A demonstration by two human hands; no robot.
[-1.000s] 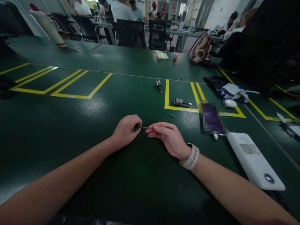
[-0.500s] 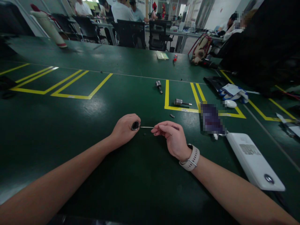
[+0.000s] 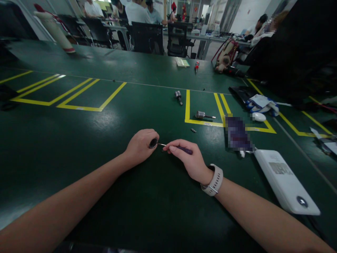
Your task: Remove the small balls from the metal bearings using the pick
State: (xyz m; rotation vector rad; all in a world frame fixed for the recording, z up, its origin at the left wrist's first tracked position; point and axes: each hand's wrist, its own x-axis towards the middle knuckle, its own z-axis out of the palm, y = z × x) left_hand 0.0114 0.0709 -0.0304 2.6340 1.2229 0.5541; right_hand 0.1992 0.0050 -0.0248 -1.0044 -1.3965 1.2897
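Observation:
My left hand (image 3: 139,149) is closed around a cylindrical metal part, its round dark open end (image 3: 153,143) turned toward my right hand. In a finger pinch, my right hand (image 3: 195,160) holds a small screwdriver (image 3: 187,150) with a purple handle. The thin shaft's tip reaches the rim of the metal part; whether it goes inside, I cannot tell. A tiny dark ring (image 3: 162,150) lies on the table just below the shaft. Beyond my right hand sits a small metal piece with holes (image 3: 193,130).
Two metal cylinders with thin shafts, one upper (image 3: 178,97) and one lower (image 3: 202,115), lie ahead on the green table (image 3: 147,211). At right are a white power bank (image 3: 286,181), a white-and-blue glove (image 3: 263,103) and a white mouse-shaped object (image 3: 258,116). A red screwdriver (image 3: 197,66) lies farther back.
My right hand has moved left, toward my left hand, and the screwdriver now slants, with its purple handle more visible. The metal part in my left hand has shifted slightly right.

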